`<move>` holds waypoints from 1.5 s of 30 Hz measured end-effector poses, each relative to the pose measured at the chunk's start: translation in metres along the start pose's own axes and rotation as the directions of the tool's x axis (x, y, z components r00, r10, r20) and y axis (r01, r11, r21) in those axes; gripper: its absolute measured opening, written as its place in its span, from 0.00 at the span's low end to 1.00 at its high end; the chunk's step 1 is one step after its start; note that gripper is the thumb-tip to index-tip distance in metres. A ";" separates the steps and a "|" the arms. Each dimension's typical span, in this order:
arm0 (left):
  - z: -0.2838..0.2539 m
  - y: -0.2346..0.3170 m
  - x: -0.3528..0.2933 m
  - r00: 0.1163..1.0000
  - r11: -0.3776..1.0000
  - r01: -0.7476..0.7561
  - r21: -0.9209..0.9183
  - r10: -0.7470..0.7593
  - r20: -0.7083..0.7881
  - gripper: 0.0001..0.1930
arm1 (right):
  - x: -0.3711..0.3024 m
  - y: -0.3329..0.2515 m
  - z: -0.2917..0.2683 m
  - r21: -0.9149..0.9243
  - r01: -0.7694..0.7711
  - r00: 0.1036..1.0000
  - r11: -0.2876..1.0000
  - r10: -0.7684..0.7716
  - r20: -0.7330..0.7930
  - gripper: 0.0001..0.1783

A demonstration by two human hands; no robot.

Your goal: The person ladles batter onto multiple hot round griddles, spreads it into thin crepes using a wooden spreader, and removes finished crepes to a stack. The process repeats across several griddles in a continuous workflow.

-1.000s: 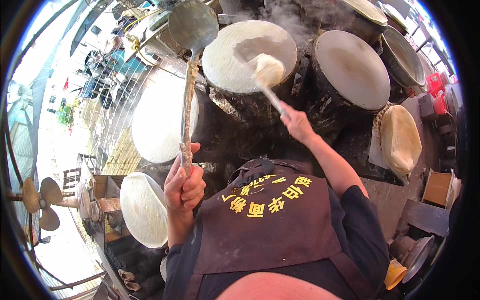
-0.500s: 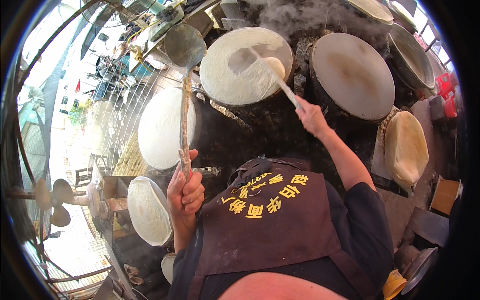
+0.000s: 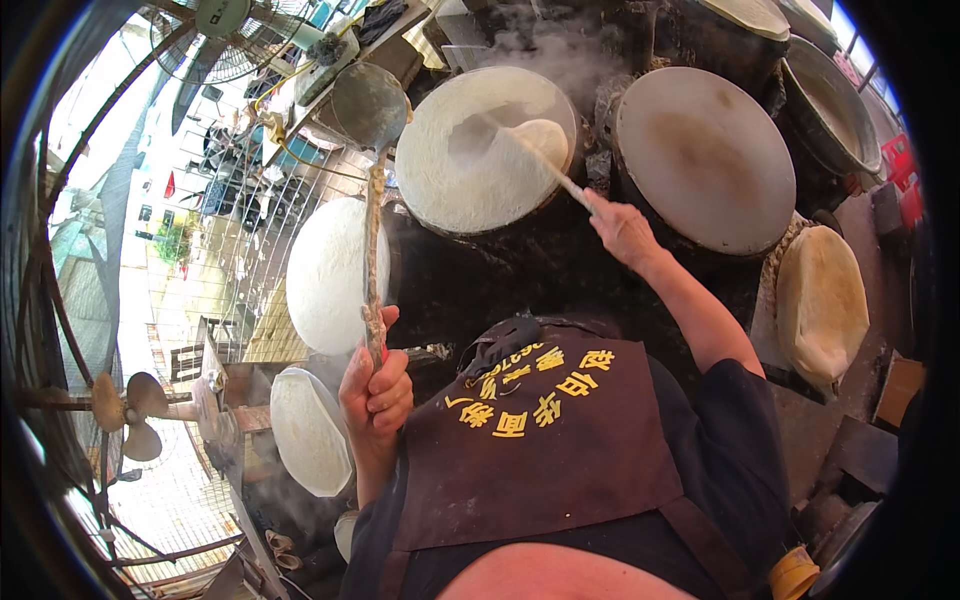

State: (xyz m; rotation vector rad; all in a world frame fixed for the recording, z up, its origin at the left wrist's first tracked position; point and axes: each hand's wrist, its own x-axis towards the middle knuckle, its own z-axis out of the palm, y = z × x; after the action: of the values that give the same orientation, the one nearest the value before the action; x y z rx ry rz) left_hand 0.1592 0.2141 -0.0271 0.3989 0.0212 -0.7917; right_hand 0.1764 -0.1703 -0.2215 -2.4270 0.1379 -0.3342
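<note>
My left hand (image 3: 378,400) is closed around the batter-crusted handle of a long metal ladle (image 3: 368,108), whose bowl is raised to the left of a round griddle. White batter (image 3: 500,195) coats most of that griddle, leaving a grey bare patch (image 3: 470,140) near its middle. My right hand (image 3: 625,232) grips a thin, pale spreading stick (image 3: 560,178) that reaches over the batter. The stick's far end is faint in the steam, and I cannot tell its shape. A thicker pool of batter (image 3: 540,138) lies beside it.
To the right stand a bare griddle (image 3: 705,150) with a brownish centre, a folded pale pancake (image 3: 822,305) and a deep metal pot (image 3: 830,110). White sheets lie on two round pans (image 3: 335,275) (image 3: 308,430) at the left. A fan (image 3: 222,25) stands at the far left; steam drifts behind.
Batter now covers more of the griddle's right side, and the bare patch has shrunk. The stick's far end has shifted slightly left. My left hand still holds the ladle; the view has tilted slightly.
</note>
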 end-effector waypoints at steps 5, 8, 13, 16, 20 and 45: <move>0.003 -0.001 0.009 1.000 1.000 0.003 -0.031 -0.003 0.007 0.29 | -0.003 0.017 -0.002 -0.093 -0.020 0.998 0.995 0.025 0.058 0.27; 0.009 -0.003 0.018 1.000 0.999 0.009 -0.048 -0.009 -0.007 0.29 | 0.045 0.032 0.008 -0.111 -0.043 0.999 0.993 0.040 -0.034 0.25; 0.018 -0.005 0.020 0.999 1.000 0.016 -0.005 -0.017 -0.049 0.29 | 0.108 0.019 0.012 -0.118 -0.145 0.988 0.982 0.138 -0.067 0.24; 0.012 -0.005 0.012 0.999 1.000 -0.006 0.012 0.007 -0.052 0.29 | 0.091 0.007 0.014 0.098 -0.109 0.993 0.989 0.113 -0.041 0.25; 0.002 -0.001 -0.005 0.998 0.998 -0.030 0.063 0.033 -0.056 0.30 | 0.003 -0.017 0.022 0.221 -0.038 0.972 0.975 0.088 -0.218 0.33; 0.012 -0.012 0.012 0.996 0.998 0.040 0.045 -0.036 -0.082 0.28 | 0.084 0.003 0.025 0.112 -0.312 0.926 0.943 0.329 -0.185 0.30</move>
State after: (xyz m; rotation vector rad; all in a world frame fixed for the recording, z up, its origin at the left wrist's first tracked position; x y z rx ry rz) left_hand 0.1578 0.1939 -0.0215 0.4757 0.0869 -0.8145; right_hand 0.2635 -0.1728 -0.2248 -2.2378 0.5939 -0.4255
